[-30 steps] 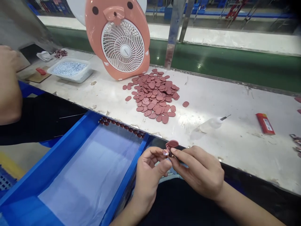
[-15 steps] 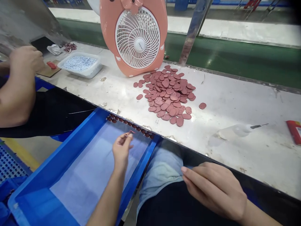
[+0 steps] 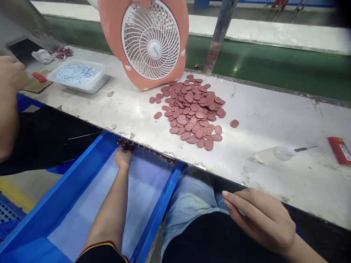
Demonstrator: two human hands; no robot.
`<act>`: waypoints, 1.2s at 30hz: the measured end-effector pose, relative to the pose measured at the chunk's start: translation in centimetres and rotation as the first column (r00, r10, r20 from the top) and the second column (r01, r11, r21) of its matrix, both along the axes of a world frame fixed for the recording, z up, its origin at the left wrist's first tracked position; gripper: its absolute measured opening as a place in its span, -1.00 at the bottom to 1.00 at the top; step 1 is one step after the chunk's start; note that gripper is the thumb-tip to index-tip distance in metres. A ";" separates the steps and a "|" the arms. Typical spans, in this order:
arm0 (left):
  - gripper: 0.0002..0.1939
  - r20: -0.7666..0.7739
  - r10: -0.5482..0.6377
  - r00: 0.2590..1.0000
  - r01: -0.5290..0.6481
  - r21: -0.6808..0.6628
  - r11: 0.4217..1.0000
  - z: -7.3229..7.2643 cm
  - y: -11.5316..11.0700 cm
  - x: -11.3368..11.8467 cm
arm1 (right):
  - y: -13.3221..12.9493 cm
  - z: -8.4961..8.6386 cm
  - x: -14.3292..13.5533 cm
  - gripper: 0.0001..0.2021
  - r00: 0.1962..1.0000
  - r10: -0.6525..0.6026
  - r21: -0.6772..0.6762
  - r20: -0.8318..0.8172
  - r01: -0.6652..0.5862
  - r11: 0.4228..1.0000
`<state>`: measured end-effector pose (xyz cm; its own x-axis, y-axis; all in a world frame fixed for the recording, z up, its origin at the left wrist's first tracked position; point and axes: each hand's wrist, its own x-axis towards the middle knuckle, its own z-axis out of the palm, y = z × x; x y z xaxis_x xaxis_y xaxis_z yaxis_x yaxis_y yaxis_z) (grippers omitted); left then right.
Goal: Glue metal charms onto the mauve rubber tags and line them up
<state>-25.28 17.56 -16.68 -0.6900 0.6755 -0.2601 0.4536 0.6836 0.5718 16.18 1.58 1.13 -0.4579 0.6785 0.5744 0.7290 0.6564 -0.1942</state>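
Note:
My left hand (image 3: 123, 157) reaches into the blue bin (image 3: 74, 179), up against the row of small dark red-brown pieces (image 3: 159, 155) along its far end, under the table edge. Its fingertips are hidden among the pieces, so I cannot tell whether it holds anything. Above my lap, my right hand (image 3: 260, 219) hovers with its fingers stretched forward and nothing visible in them. A heap of flat reddish oval pieces with small holes (image 3: 192, 109) lies on the table (image 3: 274, 120). A pale translucent sheet (image 3: 90, 208) lines the bin floor.
Behind the heap stands a pink fan (image 3: 155, 49). To the right lie a clear bottle with a needle tip (image 3: 285, 152) and a red packet (image 3: 340, 150). At left are a white tub of blue-white bits (image 3: 78, 75) and another person's hand (image 3: 12, 75).
My left hand has moved left and forward, from above the bin to the left end of the row. My right hand has shifted slightly right. The view has turned a little.

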 end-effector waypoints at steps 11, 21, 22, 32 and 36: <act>-0.60 -0.099 0.159 0.982 -0.131 0.247 0.960 3.6 -1.3 2.7 | -0.7 -0.7 3.6 -0.71 0.984 -0.169 0.026 -0.052 0.171 0.985; -0.73 -0.393 -0.509 0.766 0.642 0.413 0.646 15.3 -1.4 14.6 | 2.0 -3.5 9.7 -0.18 0.607 -0.782 -0.433 -0.143 0.672 0.601; -0.76 -0.380 -0.586 0.716 0.698 0.368 0.614 16.0 -0.8 15.3 | 2.6 -3.4 9.7 -0.22 0.613 -0.782 -0.491 -0.111 0.650 0.580; -0.80 -0.008 -0.618 0.786 0.562 0.427 0.709 19.3 -4.2 19.6 | 3.9 -2.2 8.3 -0.54 0.553 -0.694 -0.707 -0.461 0.244 0.664; -0.62 0.364 -0.683 0.633 0.521 0.452 0.724 19.7 -11.4 24.7 | 1.5 -0.2 5.5 -0.54 0.538 -0.578 -0.745 -0.614 -0.154 0.649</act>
